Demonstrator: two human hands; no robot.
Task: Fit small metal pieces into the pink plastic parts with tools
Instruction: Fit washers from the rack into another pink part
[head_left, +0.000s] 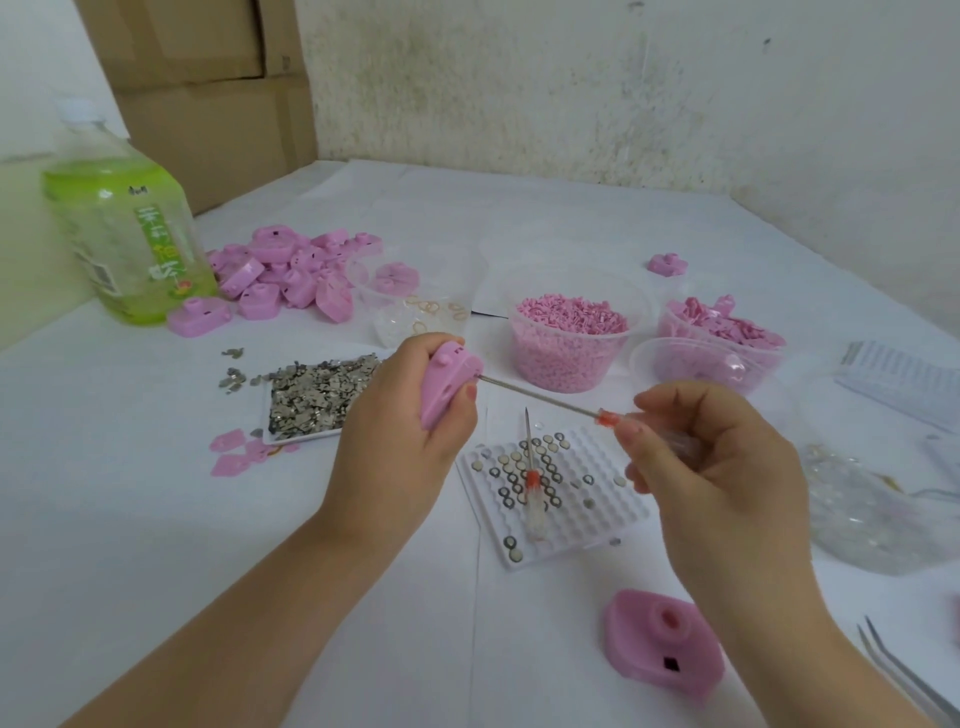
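Observation:
My left hand (400, 441) grips a pink plastic part (445, 382) above the table. My right hand (727, 467) holds a small screwdriver (540, 397) with a clear and orange handle, its metal tip touching the side of that part. A white tray of small metal pieces (311, 397) lies left of my left hand. Below the hands a white dimpled tray (597, 499) holds several small round metal discs, and a second screwdriver (532, 483) lies across it. Another pink part (662, 644) sits on the table near my right forearm.
A heap of pink parts (296, 278) and a green bottle (124, 234) stand at the back left. Clear tubs of pink bits (569, 338) (722, 332) sit at the middle back. Tweezers (904, 675) lie at the bottom right, a clear bag (872, 509) at right.

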